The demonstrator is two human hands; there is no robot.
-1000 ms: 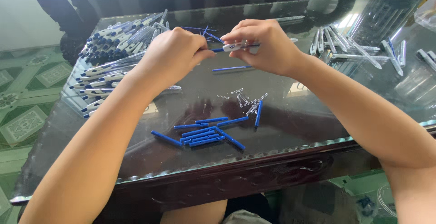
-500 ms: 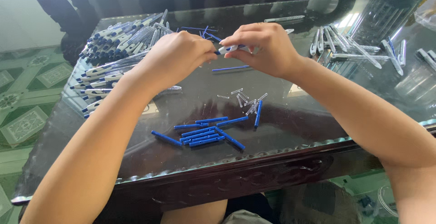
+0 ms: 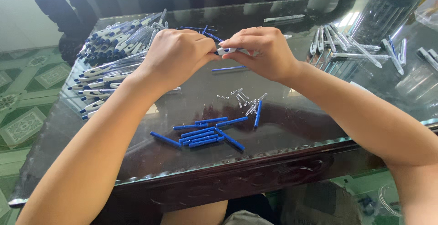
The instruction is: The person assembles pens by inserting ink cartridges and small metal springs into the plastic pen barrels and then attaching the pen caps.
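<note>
Your glass table (image 3: 137, 161) fills the view, its near edge towards six o'clock. At ten o'clock lies the big heap of pens (image 3: 114, 51); at two o'clock, well apart from it, a looser scatter of clear barrels (image 3: 346, 47). Your left hand (image 3: 175, 58) and right hand (image 3: 262, 51) meet just above the middle, fingertips touching, and both pinch one white pen part (image 3: 228, 50) between them, held level above the glass. At six o'clock from your hands lies a cluster of blue refills (image 3: 205, 134), with a little pile of springs (image 3: 244, 99) between it and your hands.
</note>
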